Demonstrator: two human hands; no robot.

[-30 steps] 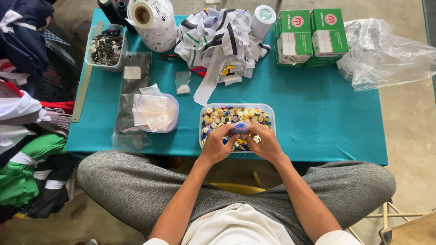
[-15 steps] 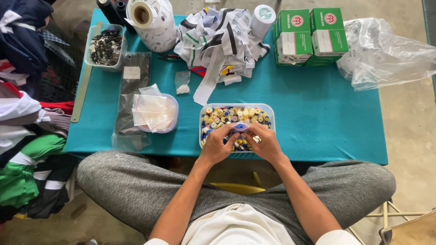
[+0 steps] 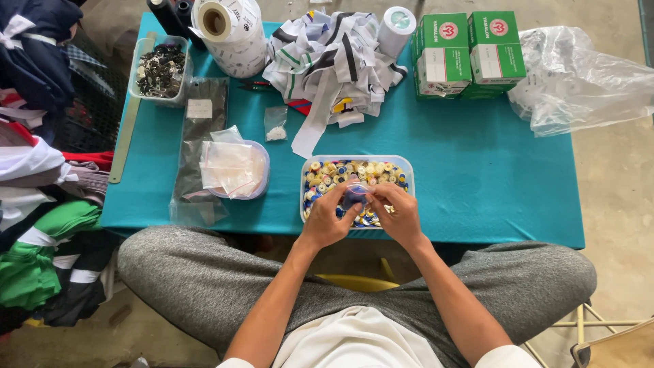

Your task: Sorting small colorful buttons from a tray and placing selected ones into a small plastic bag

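Clear little plastic bag [image 3: 355,193] is pinched at its mouth by both the left hand [image 3: 325,219] and the right hand [image 3: 400,214], above the button tray [image 3: 405,165] at the bench's near edge; holding it over the tray seems wise, so slipped pieces fall back in.

Both hands, left hand [image 3: 327,219] and right hand [image 3: 400,212], pinch a small clear bag [image 3: 355,195]. They hover over a tray [image 3: 308,165] of coloured buttons [image 3: 354,170] on the teal table [image 3: 477,170].
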